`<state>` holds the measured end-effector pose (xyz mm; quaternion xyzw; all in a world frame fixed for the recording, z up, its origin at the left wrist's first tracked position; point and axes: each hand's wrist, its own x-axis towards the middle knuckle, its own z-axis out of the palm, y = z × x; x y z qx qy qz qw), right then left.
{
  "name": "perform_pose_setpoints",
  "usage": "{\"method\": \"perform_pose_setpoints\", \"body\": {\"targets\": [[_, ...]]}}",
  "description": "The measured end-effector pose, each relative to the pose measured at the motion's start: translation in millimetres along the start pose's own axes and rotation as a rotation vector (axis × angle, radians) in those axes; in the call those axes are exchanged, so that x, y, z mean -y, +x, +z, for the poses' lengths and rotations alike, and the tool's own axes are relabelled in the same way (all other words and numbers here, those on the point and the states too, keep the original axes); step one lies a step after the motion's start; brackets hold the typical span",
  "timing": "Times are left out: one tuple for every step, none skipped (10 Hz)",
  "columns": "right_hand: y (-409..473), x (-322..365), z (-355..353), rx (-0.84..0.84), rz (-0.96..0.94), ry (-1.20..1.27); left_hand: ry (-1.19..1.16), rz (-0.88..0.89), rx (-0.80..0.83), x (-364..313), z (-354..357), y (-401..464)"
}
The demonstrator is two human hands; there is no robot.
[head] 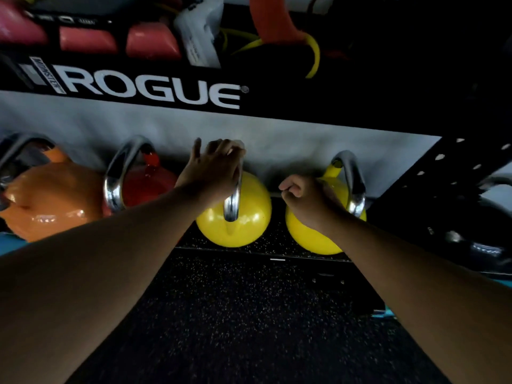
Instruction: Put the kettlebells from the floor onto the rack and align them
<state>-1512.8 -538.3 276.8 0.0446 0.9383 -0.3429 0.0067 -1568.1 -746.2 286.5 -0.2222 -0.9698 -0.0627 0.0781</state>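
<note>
On the rack shelf (pixel 277 252), the left hand (pixel 213 173) grips the left yellow kettlebell's (pixel 249 214) handle; beside it, the right hand (pixel 304 200) grips the right yellow kettlebell (pixel 307 236).

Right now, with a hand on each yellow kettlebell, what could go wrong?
1. The two yellow kettlebells sit close together; turning one might knock the other or pinch the right hand between them.
2. The left hand grips only the top of a smooth steel handle; it could slip.
</note>
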Motion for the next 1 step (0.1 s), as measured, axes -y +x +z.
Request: {"method": "perform_pose_setpoints", "body": {"targets": [[-20.4,-14.5,-16.2,-0.004,-0.074,-0.049,0.19,0.028,0.02,-25.7,-5.3,-15.2]]}}
